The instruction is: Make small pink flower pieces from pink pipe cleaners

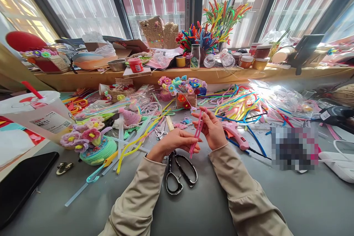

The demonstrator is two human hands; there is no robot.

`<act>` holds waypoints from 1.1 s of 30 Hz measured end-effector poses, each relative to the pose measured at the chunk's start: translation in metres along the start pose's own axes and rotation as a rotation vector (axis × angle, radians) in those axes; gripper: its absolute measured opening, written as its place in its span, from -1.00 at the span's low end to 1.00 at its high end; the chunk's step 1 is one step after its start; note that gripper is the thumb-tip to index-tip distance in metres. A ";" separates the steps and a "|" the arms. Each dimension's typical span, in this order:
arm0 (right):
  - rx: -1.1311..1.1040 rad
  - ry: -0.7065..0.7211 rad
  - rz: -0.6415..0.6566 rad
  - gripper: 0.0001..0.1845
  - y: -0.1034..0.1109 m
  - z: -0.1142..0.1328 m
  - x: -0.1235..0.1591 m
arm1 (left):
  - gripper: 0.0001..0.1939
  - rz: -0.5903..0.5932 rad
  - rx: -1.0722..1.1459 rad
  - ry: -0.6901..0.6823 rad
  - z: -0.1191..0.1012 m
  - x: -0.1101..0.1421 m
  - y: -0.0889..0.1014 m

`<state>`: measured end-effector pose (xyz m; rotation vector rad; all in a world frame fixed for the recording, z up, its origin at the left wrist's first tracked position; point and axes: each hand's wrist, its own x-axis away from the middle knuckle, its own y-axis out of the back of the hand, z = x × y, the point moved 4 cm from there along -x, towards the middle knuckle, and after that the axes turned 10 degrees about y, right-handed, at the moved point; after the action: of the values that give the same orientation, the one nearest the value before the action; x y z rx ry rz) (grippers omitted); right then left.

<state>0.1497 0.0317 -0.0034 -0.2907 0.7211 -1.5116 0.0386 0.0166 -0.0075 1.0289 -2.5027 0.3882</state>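
Note:
Pink pipe cleaners, folded or bundled together, are held between both hands above the table. My left hand pinches their lower part between thumb and fingers. Higher up, my right hand grips the upper end with its fingertips. Exactly how many strands there are, I cannot make out. Below my left hand lie large black scissors, their blades partly hidden by the hand. A small silver pair of scissors rests beyond it. Just right of my right hand is a pink glue gun.
To the left stand a drink cup, a pot of fuzzy flowers and a black phone. Loose coloured pipe cleaners pile up behind my right hand. A flower basket sits ahead, below a cluttered wooden ledge.

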 end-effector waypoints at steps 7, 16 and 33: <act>-0.044 0.016 -0.046 -0.79 0.005 -0.001 -0.002 | -0.73 0.024 -0.078 -0.022 0.000 0.000 -0.001; -0.157 0.033 -0.094 -0.79 0.011 -0.001 -0.006 | -0.73 0.045 -0.158 -0.008 -0.002 0.004 -0.005; -0.109 0.111 -0.245 -0.65 0.020 0.006 -0.007 | -0.77 -0.572 -0.757 -0.473 -0.016 0.023 -0.051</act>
<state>0.1698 0.0388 -0.0090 -0.3908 0.8830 -1.7335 0.0647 -0.0259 0.0225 1.5014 -2.2167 -0.9865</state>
